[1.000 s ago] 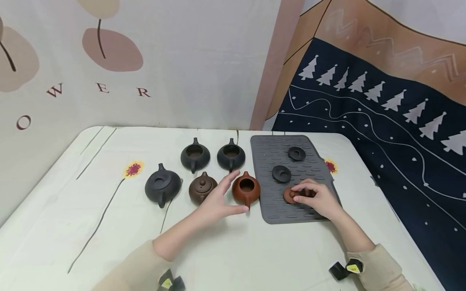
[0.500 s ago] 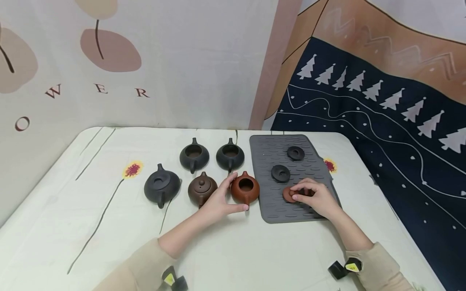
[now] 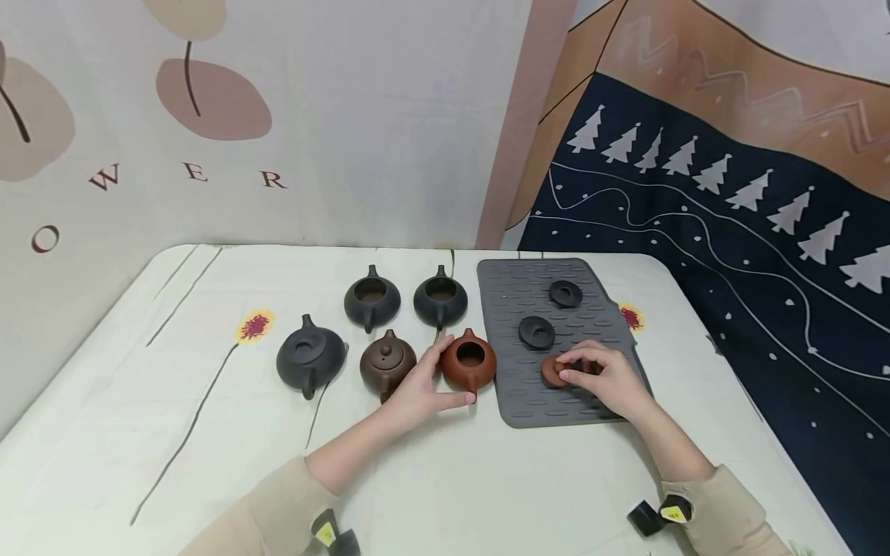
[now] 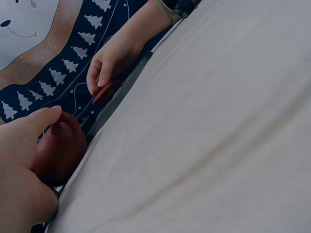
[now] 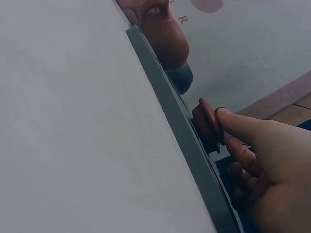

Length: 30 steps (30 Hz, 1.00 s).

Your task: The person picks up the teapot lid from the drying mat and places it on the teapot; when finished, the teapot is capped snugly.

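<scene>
In the head view, an orange-brown clay teapot (image 3: 483, 372) stands uncovered at the left edge of a grey ridged mat (image 3: 514, 401). My left hand (image 3: 417, 392) holds it from the left, fingers along its body and thumb at its handle. On the right, my right hand (image 3: 612, 381) pinches the knob of a matching orange-brown lid (image 5: 208, 121) between thumb and fingers, low over the mat. The right wrist view shows the lid slightly tilted; whether it touches the mat I cannot tell. Two black lids (image 3: 537, 333) (image 3: 565, 294) lie on the mat beyond it.
Two uncovered black teapots (image 3: 372, 313) (image 3: 441, 313) stand in the back row. Left of my left hand are a lidded brown teapot (image 3: 384, 363) and a lidded black teapot (image 3: 310, 359). A printed white cloth (image 3: 229, 463) covers the table; a curtain (image 3: 389, 154) hangs behind.
My left hand has moved slightly right and closed in on the orange-brown teapot. The right hand stays in nearly the same place, and the lid looks slightly tipped up.
</scene>
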{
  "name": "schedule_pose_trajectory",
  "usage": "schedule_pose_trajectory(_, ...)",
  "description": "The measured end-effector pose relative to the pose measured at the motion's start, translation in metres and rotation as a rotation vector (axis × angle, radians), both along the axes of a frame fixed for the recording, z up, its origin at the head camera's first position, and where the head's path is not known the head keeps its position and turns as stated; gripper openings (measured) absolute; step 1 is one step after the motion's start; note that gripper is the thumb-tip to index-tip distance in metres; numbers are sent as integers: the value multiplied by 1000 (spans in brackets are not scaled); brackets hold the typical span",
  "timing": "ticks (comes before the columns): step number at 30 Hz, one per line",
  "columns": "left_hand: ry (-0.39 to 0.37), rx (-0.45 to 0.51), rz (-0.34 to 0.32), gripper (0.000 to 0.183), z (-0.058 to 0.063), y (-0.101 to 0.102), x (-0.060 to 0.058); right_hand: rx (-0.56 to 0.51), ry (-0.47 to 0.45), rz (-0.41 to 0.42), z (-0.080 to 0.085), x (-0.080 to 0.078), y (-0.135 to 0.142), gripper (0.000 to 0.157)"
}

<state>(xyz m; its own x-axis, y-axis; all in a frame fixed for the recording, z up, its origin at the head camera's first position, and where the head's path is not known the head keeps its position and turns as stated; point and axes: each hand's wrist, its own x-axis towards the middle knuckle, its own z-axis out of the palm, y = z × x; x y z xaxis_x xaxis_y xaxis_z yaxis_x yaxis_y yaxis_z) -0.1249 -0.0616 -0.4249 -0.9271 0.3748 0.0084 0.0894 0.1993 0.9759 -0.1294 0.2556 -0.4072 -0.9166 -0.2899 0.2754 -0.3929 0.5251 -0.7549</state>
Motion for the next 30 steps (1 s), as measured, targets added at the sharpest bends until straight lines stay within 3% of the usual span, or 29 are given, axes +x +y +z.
schedule_pose_trajectory(4,4,-15,6,93,0,0,0,-4,4,-9,-6,-5,4,16)
schedule_pose_trajectory(11,9,-45,0,95,2,0,1,-18,-19,-6,7,-2,-4,16)
schedule_pose_trajectory(23,5,-37,1,95,2,0,1,-4,-34,19,57,10,-43,14)
schedule_pose_trajectory(30,15,-38,-7,95,2,0,1,-2,-54,30,50,-1,-49,15)
